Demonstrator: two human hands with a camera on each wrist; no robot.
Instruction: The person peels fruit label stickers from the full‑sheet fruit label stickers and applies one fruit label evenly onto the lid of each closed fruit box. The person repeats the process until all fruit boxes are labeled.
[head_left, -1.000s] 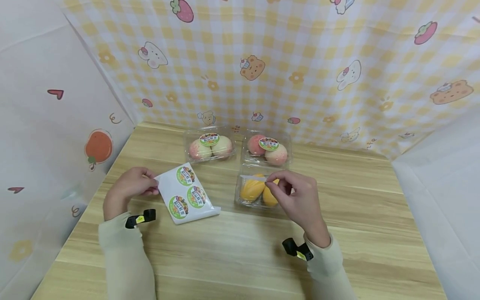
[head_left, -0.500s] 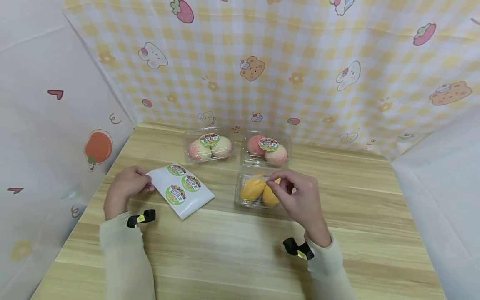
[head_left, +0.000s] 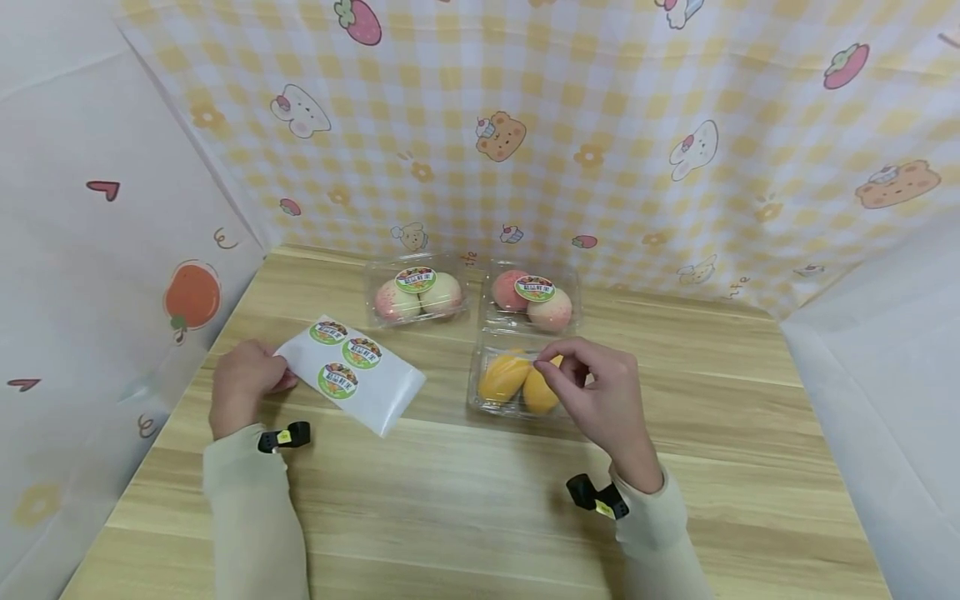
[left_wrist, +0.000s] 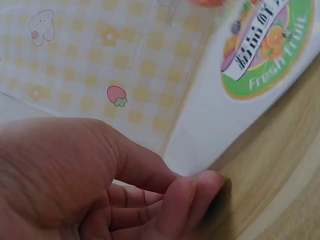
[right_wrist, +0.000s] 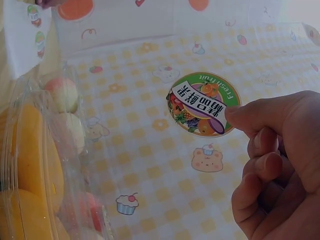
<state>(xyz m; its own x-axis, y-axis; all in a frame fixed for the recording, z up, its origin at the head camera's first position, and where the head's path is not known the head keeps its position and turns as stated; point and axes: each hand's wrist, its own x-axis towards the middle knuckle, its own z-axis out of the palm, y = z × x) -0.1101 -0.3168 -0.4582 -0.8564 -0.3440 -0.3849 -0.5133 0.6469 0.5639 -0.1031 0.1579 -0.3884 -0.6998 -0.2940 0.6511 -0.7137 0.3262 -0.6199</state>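
Right hand (right_wrist: 280,170): round green-rimmed sticker (right_wrist: 202,103)

green-rimmed sticker (right_wrist: 202,104), white sheet (head_left: 352,375), yellow mangoes (head_left: 517,382)

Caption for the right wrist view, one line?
Right hand pinches a round fruit sticker beside the clear box of yellow fruit.

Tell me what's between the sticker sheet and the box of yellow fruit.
Only bare wooden table separates the sticker sheet from the yellow fruit box, in the head view.
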